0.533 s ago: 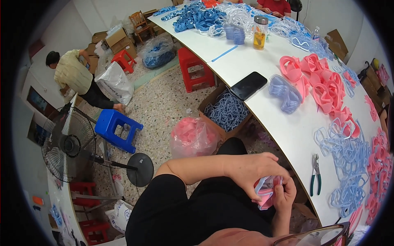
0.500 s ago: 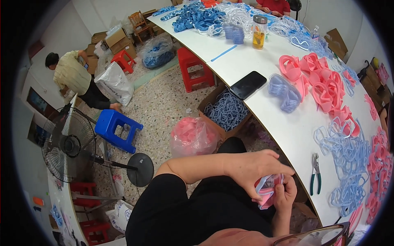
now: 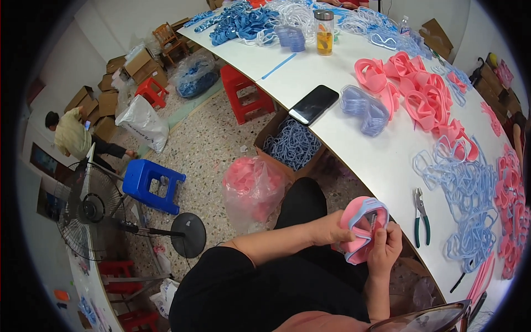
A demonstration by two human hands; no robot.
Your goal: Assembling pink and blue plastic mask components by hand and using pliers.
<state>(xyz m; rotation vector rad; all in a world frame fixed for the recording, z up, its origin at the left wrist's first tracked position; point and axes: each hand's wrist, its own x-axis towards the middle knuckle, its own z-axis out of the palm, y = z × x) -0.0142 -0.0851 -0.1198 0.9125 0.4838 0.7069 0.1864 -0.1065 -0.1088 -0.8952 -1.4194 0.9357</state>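
Over my lap I hold a pink soft rubbery piece with a pale blue rim point(image 3: 359, 228). My left hand point(image 3: 331, 228) grips its left side. My right hand point(image 3: 385, 246) pinches its right edge, fingers pressed at the blue rim. Both hands sit just below the edge of the long white table point(image 3: 387, 166). Green-handled pliers point(image 3: 421, 216) lie on the table right of my hands. Piles of loose pale blue rims point(image 3: 464, 193) and pink pieces point(image 3: 420, 94) cover the table beyond.
A black phone point(image 3: 313, 104) and a jar of amber liquid point(image 3: 324, 33) stand on the table. Under it are a cardboard box of blue rims point(image 3: 293, 146), a bag of pink pieces point(image 3: 251, 185) and a red stool point(image 3: 246, 94). A blue stool point(image 3: 152, 185), a floor fan point(image 3: 91, 210) and a crouching person point(image 3: 74, 135) are at left.
The pink and blue piece has turned in my hands, showing more of its rounded pink face. My hands stay over my lap.
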